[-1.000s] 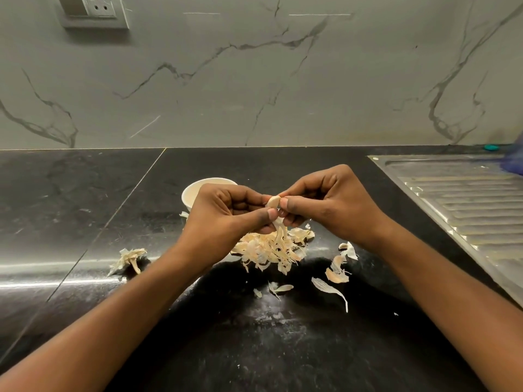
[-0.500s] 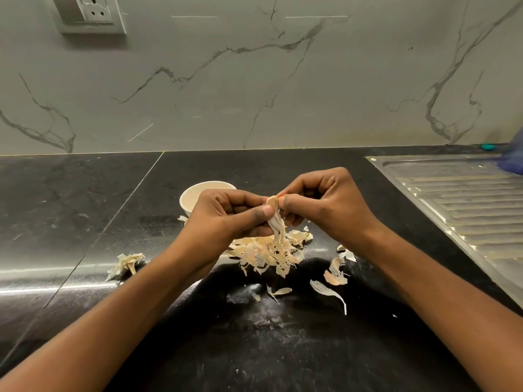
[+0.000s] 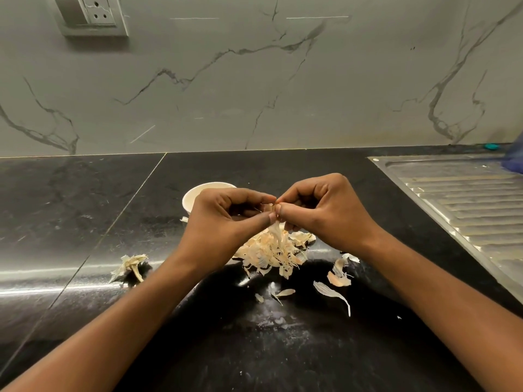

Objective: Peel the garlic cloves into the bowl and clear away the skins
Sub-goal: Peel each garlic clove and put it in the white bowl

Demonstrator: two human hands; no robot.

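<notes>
Both hands work over mid-counter: left hand and right hand pinch one garlic clove between thumbs and curled fingers. Peeling step; a skin strip hangs toward the skin heap. Bowl just behind left hand. Next, likely: pull the strip free, then drop the clove in the bowl.

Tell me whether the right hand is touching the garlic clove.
Touching. The head view shows the right hand pinching the garlic clove between thumb and forefinger, opposite the left hand.

Black counter, steel drainboard at right, socket plate on marble wall
</notes>
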